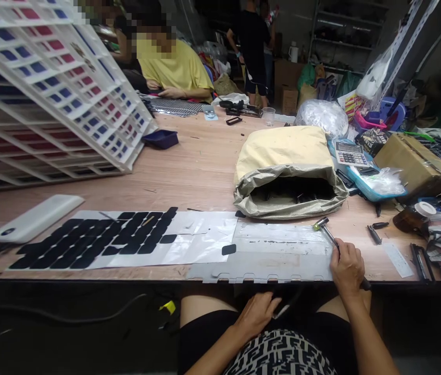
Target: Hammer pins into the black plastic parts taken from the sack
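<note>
Over at the near right edge of the wooden table [200, 177], the right hand [348, 265] is closed around the handle of a small hammer [329, 235], with the yellowish head poking out to the left over the clear sheet [282, 245]. The left hand [257, 312] is down below the table edge, over the lap, fingers kinda loosely bent; there's a pale bit right by the fingertips, but I can't tell if it's gripped or not. Left of the clear sheet there's white paper [200, 229] with a bunch of black rounded pieces [83, 242] in slanted rows, plus one loose black piece [228, 250] where the paper meets the sheet. Just behind the sheet sits a big cream sack [286, 151], mouth open toward the camera, dark stuff inside. A calculator [351, 154] rests by the blue tray [380, 190] to its right, and a brown jar [411, 219] with a white lid is nearer the camera. Far left is a tilted white plastic rack [99, 99], and across the table a person in yellow [177, 70] is sitting.
</note>
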Action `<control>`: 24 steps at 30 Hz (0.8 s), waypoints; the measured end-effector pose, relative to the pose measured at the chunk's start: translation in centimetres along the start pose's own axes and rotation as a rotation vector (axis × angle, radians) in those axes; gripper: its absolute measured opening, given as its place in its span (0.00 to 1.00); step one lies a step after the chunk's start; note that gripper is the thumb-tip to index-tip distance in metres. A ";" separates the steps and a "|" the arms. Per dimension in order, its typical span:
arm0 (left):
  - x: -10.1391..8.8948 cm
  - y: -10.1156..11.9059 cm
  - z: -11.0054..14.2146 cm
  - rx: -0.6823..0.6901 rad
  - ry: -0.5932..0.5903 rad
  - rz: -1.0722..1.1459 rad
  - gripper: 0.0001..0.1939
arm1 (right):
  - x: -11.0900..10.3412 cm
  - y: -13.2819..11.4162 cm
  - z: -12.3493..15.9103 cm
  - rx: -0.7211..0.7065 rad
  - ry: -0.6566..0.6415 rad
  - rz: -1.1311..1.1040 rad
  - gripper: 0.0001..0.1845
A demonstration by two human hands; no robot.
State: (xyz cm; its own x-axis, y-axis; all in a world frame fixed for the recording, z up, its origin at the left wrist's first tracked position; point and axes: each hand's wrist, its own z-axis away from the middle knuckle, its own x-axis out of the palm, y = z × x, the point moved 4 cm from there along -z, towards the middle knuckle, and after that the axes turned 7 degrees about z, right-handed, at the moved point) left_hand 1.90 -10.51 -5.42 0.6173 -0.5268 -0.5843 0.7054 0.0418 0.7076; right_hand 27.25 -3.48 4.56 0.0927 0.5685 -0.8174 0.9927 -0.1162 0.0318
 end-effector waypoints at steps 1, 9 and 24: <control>-0.1 0.2 -0.1 -0.033 -0.038 -0.039 0.15 | 0.0 0.0 0.0 0.000 0.002 -0.001 0.16; -10.5 10.2 -2.2 0.439 -0.048 0.278 0.15 | 0.0 -0.1 0.0 0.007 -0.010 0.010 0.16; -21.4 7.0 -18.5 -0.309 0.716 -0.057 0.13 | 0.0 0.0 0.1 0.016 0.001 -0.001 0.15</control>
State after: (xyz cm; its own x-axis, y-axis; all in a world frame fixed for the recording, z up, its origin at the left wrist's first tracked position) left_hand 0.07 16.81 4.70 0.5774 0.1366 -0.8049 0.7431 0.3206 0.5874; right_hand 27.23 -3.52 4.50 0.0916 0.5691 -0.8172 0.9915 -0.1284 0.0217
